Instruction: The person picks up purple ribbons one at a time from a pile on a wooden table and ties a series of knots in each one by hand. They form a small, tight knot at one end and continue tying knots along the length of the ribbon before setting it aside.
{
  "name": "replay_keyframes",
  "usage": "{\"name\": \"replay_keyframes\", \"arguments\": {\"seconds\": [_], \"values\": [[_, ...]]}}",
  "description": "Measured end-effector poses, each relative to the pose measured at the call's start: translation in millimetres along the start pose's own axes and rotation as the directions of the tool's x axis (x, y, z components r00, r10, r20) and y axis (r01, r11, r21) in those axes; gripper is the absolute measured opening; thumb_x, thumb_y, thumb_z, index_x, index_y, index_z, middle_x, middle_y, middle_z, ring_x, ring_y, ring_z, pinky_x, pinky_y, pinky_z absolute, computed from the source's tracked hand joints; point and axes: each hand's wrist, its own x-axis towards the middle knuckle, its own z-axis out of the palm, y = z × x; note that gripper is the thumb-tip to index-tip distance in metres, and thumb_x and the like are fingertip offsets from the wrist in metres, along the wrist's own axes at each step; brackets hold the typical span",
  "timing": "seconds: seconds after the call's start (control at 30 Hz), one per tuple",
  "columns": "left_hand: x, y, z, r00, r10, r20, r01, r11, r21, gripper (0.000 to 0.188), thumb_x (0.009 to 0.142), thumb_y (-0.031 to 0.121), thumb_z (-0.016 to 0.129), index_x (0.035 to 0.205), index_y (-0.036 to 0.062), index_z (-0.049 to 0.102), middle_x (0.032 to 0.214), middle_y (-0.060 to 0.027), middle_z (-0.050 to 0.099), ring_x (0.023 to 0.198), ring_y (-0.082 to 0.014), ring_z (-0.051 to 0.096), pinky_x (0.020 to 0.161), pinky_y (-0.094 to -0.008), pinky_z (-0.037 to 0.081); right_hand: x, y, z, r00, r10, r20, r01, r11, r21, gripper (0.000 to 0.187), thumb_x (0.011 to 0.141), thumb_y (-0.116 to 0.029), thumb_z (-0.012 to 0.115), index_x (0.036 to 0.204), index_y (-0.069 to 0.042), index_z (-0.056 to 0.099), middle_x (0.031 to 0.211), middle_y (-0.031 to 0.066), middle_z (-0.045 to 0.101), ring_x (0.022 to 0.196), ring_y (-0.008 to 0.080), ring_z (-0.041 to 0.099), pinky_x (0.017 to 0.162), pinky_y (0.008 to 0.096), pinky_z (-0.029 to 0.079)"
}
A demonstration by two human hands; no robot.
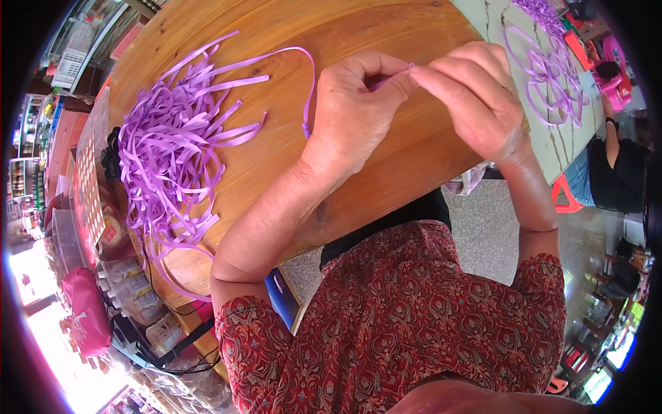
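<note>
Over the wooden table, my left hand (355,114) pinches a purple ribbon (377,85) between thumb and forefinger; only a small bit of it shows. Tip to tip with it, my right hand (476,96) is closed in a pinch at the ribbon's end, its other fingers curled. A longer purple strip (303,50) arcs behind my left hand and hangs down beside the wrist, with a small knot (307,130) at its low end. To the left lies a big tangled heap of purple ribbons (176,141), apart from both hands.
The wooden table (386,31) meets a pale marbled table (552,155) on the right. Looped purple ribbons (552,83) lie there. A person in dark clothing (617,169) sits beyond it. At lower left are a pink pouch (86,310) and black cables. A blue object (283,300) is below the table edge.
</note>
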Motion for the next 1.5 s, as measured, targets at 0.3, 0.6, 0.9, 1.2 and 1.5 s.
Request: {"name": "replay_keyframes", "arguments": {"seconds": [0.3,0.6,0.9,1.2,1.5], "values": [[3.9,8.1,-8.7,0.962,-0.238,0.135,0.256,0.958,-0.133,0.016,0.080,0.010,0.068,0.089,-0.0019,0.063,0.077,-0.0014,0.060,0.070,-0.0052,0.052,0.061,-0.0181,0.042,18.7,18.5,-20.0,0.979,0.114,0.167,-0.140,0.978,0.156,0.022,0.075,0.002,0.066,0.096,-0.002,0.067,0.096,0.0103,0.061,0.088,0.0203,0.057,0.077,0.0300,0.044],[2.7,4.6,0.3,0.986,-0.165,0.004,0.164,0.975,-0.151,0.013,0.082,0.009,0.065,0.093,0.0013,0.061,0.072,0.0059,0.052,0.058,-0.0005,0.039,0.050,-0.0155,0.027,-12.7,5.7,19.6,0.843,0.533,0.071,-0.448,0.624,0.640,0.015,0.076,0.005,0.065,0.090,0.003,0.062,0.081,0.0056,0.061,0.075,0.0140,0.058,0.068,0.0238,0.045],[3.1,-1.8,1.6,1.000,-0.005,-0.011,0.003,0.990,-0.140,0.011,0.082,0.008,0.065,0.089,0.0003,0.061,0.076,0.0033,0.058,0.065,0.0002,0.048,0.055,-0.0137,0.039,-8.1,-3.9,23.4,0.718,0.676,0.166,-0.586,0.458,0.668,0.007,0.083,0.003,0.059,0.090,0.002,0.060,0.085,0.0026,0.060,0.076,0.0069,0.054,0.068,0.0205,0.043],[1.5,-0.6,-1.7,0.999,0.049,0.008,-0.047,0.984,-0.174,0.011,0.082,0.001,0.063,0.093,0.0010,0.061,0.090,0.0005,0.060,0.080,-0.0051,0.051,0.073,-0.0187,0.040,-7.1,-5.1,26.0,0.725,0.679,0.112,-0.471,0.371,0.800,0.013,0.083,-0.001,0.062,0.095,0.003,0.060,0.087,0.0025,0.060,0.081,0.0067,0.055,0.072,0.0203,0.046],[-0.6,4.2,1.7,0.998,0.038,0.040,-0.026,0.962,-0.272,0.009,0.082,0.001,0.064,0.091,0.0013,0.061,0.082,0.0028,0.059,0.067,-0.0010,0.048,0.058,-0.0150,0.040,-6.0,-3.7,25.5,0.591,0.726,0.352,-0.472,-0.043,0.881,0.007,0.085,-0.004,0.059,0.089,0.002,0.059,0.082,0.0012,0.057,0.077,0.0062,0.051,0.070,0.0215,0.043]]}}
